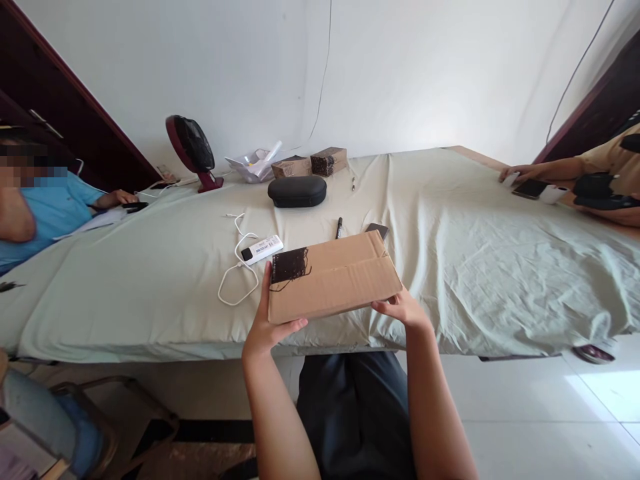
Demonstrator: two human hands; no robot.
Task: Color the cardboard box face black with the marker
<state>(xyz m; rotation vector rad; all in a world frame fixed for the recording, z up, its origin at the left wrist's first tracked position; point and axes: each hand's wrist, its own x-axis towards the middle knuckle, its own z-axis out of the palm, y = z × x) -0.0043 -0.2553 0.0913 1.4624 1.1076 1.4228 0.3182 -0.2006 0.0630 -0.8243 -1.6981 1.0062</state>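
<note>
A flat brown cardboard box (333, 277) with a black scribbled patch on its top left is held just above the near edge of the table. My left hand (267, 323) grips its left end, thumb under the front, fingers up the side. At the box's right front corner my right hand (403, 308) holds it from below, fingers curled underneath.
The table (475, 253) wears a pale green cloth. On it lie a white power bank with cable (261, 249), a black pen (339, 227), a dark phone (377, 230), a black case (297, 191), two small boxes (310, 163) and a red fan (193, 150). People sit at left (45, 207) and right (600, 177).
</note>
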